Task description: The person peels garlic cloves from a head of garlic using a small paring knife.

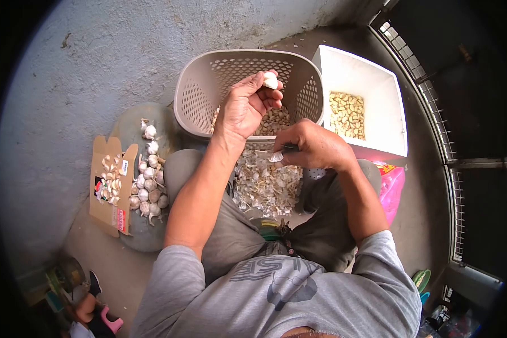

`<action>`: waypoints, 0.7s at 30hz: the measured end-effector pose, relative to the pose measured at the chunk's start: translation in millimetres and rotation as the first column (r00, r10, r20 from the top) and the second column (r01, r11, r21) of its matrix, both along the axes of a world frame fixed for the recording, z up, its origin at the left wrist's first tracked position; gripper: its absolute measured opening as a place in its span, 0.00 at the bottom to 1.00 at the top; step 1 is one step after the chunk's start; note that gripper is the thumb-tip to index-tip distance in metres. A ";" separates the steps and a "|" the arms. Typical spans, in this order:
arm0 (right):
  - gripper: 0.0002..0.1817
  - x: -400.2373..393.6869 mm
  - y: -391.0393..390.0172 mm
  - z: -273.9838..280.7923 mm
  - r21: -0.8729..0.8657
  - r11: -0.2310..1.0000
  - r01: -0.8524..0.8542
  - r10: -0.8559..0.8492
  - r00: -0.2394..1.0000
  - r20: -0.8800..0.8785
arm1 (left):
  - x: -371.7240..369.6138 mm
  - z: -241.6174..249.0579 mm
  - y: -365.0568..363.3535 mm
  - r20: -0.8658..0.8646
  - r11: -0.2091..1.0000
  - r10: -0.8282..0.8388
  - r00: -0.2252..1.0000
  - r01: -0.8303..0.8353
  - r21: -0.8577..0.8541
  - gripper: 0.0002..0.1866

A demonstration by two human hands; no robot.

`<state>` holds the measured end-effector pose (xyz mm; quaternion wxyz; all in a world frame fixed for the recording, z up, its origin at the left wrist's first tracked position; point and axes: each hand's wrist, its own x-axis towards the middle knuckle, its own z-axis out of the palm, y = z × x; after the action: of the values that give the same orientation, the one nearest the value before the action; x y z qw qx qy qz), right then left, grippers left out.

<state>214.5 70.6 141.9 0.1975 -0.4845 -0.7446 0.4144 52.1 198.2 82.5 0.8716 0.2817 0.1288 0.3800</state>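
My left hand is raised over the beige perforated basket and pinches a white garlic clove between its fingertips. My right hand is closed around a small dark-handled tool, with a scrap of white garlic skin at its tip. Below both hands lies a heap of garlic skins between my knees. Peeled cloves show inside the basket behind my left hand.
A white box at the right holds peeled cloves. At the left, whole garlic bulbs lie on a grey mat beside an open cardboard box. A pink bag sits at my right knee. A grey wall rises ahead; a metal grille runs along the right.
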 end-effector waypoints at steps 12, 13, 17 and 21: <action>0.13 17.5 11.4 -9.3 0.081 0.924 0.373 -0.316 0.868 -0.382 | 3.1 9.6 -10.9 -0.173 0.992 -0.038 0.984 0.058 0.110 0.18; 0.13 15.1 16.1 -10.7 0.133 0.870 0.475 -0.379 0.816 -0.437 | 2.8 9.9 -12.3 -0.202 0.986 -0.039 0.979 0.070 0.149 0.19; 0.16 17.4 20.3 -14.8 0.179 0.844 0.506 -0.402 0.817 -0.413 | 6.6 11.0 -23.8 -0.263 0.973 -0.047 0.964 0.105 0.208 0.20; 0.14 20.1 24.4 -27.5 0.173 0.825 0.539 -0.450 0.810 -0.376 | 16.2 9.5 -30.2 -0.326 0.967 0.031 0.945 0.054 0.248 0.20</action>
<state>234.6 95.0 114.4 0.4815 -0.5575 -0.5987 0.3145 68.3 168.0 92.0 0.7971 0.4507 0.2205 0.3360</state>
